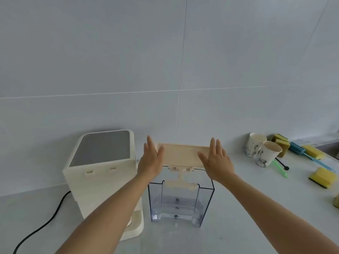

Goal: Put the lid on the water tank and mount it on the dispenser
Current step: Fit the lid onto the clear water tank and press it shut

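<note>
A cream lid [181, 154] is held flat above the clear water tank [180, 202], which stands upright on the counter with a little water in its bottom. My left hand [151, 160] presses the lid's left end, fingers stretched out. On the lid's right end lies my right hand [216, 160], also with straight fingers. A cream bracket hangs from the lid's near edge down to the tank's rim. The cream dispenser [102, 173], with a grey top panel, stands just left of the tank.
A black cable [45, 224] runs from the dispenser to the lower left. Two paper cups [262, 149], yellow sponges [322, 177], a blue brush [308, 155] and a green tool [279, 168] lie at the right. A tiled wall rises behind the counter.
</note>
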Available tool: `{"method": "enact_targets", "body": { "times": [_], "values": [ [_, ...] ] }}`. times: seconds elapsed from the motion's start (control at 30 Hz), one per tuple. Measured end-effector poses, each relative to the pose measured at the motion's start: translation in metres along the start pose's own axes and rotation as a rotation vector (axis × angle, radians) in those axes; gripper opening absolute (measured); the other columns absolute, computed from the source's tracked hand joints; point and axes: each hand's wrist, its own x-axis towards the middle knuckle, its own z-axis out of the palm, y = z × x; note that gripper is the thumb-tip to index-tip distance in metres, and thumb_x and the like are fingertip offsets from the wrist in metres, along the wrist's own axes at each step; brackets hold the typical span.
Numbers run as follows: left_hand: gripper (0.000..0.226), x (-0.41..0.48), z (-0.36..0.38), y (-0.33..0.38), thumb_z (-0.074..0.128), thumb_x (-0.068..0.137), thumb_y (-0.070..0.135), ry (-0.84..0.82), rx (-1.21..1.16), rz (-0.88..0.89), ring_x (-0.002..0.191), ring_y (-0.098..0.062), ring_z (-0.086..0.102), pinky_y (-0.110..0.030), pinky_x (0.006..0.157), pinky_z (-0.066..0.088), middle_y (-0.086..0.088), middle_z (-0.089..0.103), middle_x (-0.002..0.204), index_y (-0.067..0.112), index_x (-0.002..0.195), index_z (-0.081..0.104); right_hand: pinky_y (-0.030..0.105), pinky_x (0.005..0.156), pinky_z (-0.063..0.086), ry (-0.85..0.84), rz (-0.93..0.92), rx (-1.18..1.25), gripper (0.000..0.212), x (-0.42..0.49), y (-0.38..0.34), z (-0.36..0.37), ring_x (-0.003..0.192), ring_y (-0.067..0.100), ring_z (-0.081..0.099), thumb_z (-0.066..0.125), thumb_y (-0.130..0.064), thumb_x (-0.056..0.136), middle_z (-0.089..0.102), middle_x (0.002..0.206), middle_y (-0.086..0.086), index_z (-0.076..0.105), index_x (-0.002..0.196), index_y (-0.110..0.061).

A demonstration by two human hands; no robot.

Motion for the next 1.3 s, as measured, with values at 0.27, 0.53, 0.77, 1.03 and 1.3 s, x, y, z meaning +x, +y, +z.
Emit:
{"method": "enact_targets", "body": {
  "times": [0.27,0.53,0.77,1.03,1.3],
  "values": [
    [0.050,0.036,-0.009,0.003,0.024,0.092,0.037,-0.152,-0.043,-0.214,0.081,-0.030,0.058,-0.027,0.058,0.044,-0.015,0.055,0.100,0.002,0.115,0.051,0.041,0.087,0.038,-0.093,0.075,0.162,0.041,0.029,0.009,-0.008,0.111,0.031,0.044,0.021,-0.034,0.094,0.050,0.120,0.013,0.046,0.116,-0.009],
    [0.047,0.046,-0.010,-0.003,0.029,0.093,0.030,-0.050,0.050,-0.088,0.076,-0.029,0.046,-0.030,0.067,0.034,-0.006,0.041,0.058,0.008,0.053,0.034,0.034,0.072,0.038,-0.062,0.211,0.398,0.039,0.039,0.004,-0.012,0.077,0.028,0.048,0.027,-0.039,0.090,0.047,0.071,0.007,0.035,0.062,-0.014],
    [0.050,0.046,-0.016,-0.001,0.032,0.095,0.026,-0.016,0.120,-0.008,0.060,-0.025,0.035,-0.030,0.055,0.026,-0.005,0.031,0.053,0.008,0.049,0.024,0.033,0.066,0.035,-0.003,0.186,0.399,0.035,0.035,0.003,-0.010,0.072,0.028,0.047,0.029,-0.032,0.090,0.046,0.071,0.008,0.031,0.061,-0.012],
    [0.050,0.041,-0.028,0.003,0.027,0.095,0.027,-0.042,0.352,0.053,0.069,-0.028,0.039,-0.029,0.056,0.026,-0.009,0.035,0.056,0.008,0.049,0.026,0.032,0.065,0.036,-0.006,0.111,0.396,0.035,0.022,0.008,-0.013,0.073,0.028,0.051,0.037,-0.036,0.089,0.051,0.074,0.007,0.038,0.061,-0.015],
    [0.037,0.024,-0.043,-0.003,0.032,0.091,0.024,-0.216,0.376,-0.023,0.047,-0.026,0.048,-0.023,0.054,0.038,-0.011,0.054,0.055,0.004,0.062,0.045,0.032,0.062,0.031,-0.025,-0.042,0.359,0.034,-0.008,0.019,-0.010,0.065,0.024,0.042,0.037,-0.029,0.091,0.046,0.071,0.015,0.041,0.065,-0.007]
  ]
}}
